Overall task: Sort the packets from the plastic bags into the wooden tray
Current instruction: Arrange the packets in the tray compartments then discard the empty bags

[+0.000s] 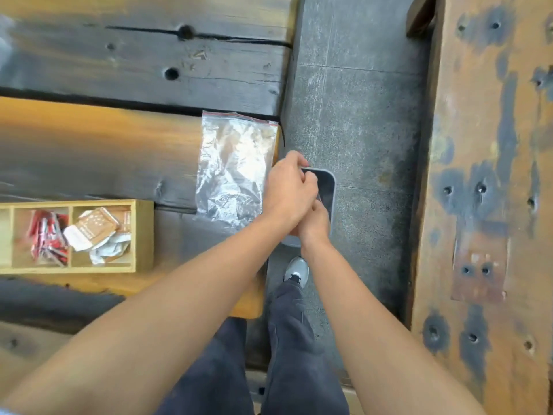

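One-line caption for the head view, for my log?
Both hands hold a dark phone beside an emptied plastic bag; packets sit sorted in the wooden tray.

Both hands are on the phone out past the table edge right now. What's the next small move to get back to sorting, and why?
Probably set the phone down and reach for the zip bag. Both the left hand and right hand are on the phone over the floor. The wooden tray already holds red packets and brown packets; whether the bag still holds any is unclear.

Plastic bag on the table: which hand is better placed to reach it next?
Left, probably. The left hand sits beside the plastic bag; the right hand holds the phone farther off.
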A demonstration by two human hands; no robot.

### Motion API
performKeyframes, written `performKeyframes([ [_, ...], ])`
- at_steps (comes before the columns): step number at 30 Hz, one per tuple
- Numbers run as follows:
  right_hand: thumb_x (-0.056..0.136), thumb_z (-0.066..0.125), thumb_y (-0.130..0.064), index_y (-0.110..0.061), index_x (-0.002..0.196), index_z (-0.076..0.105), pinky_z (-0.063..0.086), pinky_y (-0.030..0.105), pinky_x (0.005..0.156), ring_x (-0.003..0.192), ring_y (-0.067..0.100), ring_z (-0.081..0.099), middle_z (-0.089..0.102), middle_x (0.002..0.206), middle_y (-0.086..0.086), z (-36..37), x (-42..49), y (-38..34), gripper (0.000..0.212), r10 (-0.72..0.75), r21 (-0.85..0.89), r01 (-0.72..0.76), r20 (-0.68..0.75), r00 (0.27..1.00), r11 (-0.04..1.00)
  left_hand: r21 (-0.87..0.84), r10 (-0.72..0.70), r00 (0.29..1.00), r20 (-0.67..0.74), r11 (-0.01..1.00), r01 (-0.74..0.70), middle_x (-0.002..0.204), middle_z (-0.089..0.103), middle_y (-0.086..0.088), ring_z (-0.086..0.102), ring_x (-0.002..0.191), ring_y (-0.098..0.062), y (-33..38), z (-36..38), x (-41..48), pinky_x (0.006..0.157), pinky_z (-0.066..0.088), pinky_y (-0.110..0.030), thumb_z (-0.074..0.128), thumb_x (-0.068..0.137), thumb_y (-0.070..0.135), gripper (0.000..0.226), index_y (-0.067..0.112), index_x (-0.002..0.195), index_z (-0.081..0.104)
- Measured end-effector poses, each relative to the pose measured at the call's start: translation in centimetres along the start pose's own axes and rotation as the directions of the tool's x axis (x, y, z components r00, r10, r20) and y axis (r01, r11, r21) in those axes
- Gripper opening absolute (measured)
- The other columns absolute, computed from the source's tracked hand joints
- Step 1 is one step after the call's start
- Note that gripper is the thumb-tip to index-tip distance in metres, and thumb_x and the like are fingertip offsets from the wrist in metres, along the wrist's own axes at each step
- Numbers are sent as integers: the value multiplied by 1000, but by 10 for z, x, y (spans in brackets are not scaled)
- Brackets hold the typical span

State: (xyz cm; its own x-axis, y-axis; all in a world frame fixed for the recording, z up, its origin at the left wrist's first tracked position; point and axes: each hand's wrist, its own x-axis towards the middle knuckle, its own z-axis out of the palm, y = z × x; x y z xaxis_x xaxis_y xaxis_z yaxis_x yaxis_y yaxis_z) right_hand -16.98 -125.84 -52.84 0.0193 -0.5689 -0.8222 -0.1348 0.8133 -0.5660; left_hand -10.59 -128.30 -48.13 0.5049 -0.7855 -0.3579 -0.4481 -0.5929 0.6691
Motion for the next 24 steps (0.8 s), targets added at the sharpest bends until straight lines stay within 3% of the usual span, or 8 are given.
performKeyframes([
  [4, 93, 57, -27, -13, 103, 62, 49, 35, 82, 87, 19, 62, 66, 82, -2, 30, -35, -16, 18, -355, -248, 326, -80, 931, 912, -37, 45, 969, -242, 998, -56, 85, 65, 1, 59, 81, -17, -20, -56, -4, 75, 45, -30, 53, 84, 14, 17, 16, 98, 61],
  [8, 91, 58, -27, -11, 127, 54, 42, 37, 98, 110, 25, 52, 56, 119, 10, 51, -64, -26, 39, -629, -458, 594, 91, 772, 662, -14, 12, 928, -373, 1000, -18, 95, 62, 1, 57, 92, -16, -51, -93, -9, 77, 36, -21, 53, 85, 14, 17, 14, 101, 61],
  [11, 91, 58, -31, -19, 141, 47, 41, 41, 99, 119, 30, 43, 46, 133, 8, 60, -74, -30, 53, -695, -611, 651, 217, 686, 451, 23, -21, 911, -412, 999, 33, 108, 58, -6, 54, 102, -21, -72, -108, -16, 86, 36, -23, 55, 86, 15, 23, 12, 108, 58],
  [14, 89, 61, -36, -31, 148, 37, 43, 41, 98, 124, 31, 34, 29, 150, 7, 64, -73, -30, 63, -644, -746, 589, 291, 708, 311, 63, -108, 915, -390, 988, 144, 121, 53, -9, 49, 114, -28, -87, -110, -20, 100, 39, -38, 57, 87, 24, 35, 14, 120, 54],
  [16, 89, 64, -34, -35, 147, 34, 42, 41, 100, 126, 33, 31, 17, 157, 8, 64, -68, -24, 65, -556, -809, 514, 297, 776, 285, 90, -178, 928, -327, 972, 218, 127, 53, -11, 47, 120, -31, -95, -107, -22, 102, 37, -40, 58, 89, 34, 45, 14, 127, 51],
  [19, 89, 67, -25, -30, 142, 43, 42, 41, 100, 124, 34, 33, 19, 154, 10, 59, -61, -15, 59, -525, -827, 467, 259, 811, 313, 102, -207, 945, -254, 966, 239, 120, 59, -10, 53, 115, -28, -99, -102, -27, 97, 42, -40, 61, 88, 40, 48, 12, 126, 52],
  [24, 82, 67, -2, -15, 132, 57, 42, 28, 96, 102, 26, 54, 40, 130, 10, 45, -55, -17, 53, -535, -653, 523, 206, 819, 548, 100, -149, 967, -209, 980, 173, 92, 68, -6, 62, 97, -31, -93, -97, -30, 81, 43, -37, 56, 93, 28, 20, 13, 106, 59],
])
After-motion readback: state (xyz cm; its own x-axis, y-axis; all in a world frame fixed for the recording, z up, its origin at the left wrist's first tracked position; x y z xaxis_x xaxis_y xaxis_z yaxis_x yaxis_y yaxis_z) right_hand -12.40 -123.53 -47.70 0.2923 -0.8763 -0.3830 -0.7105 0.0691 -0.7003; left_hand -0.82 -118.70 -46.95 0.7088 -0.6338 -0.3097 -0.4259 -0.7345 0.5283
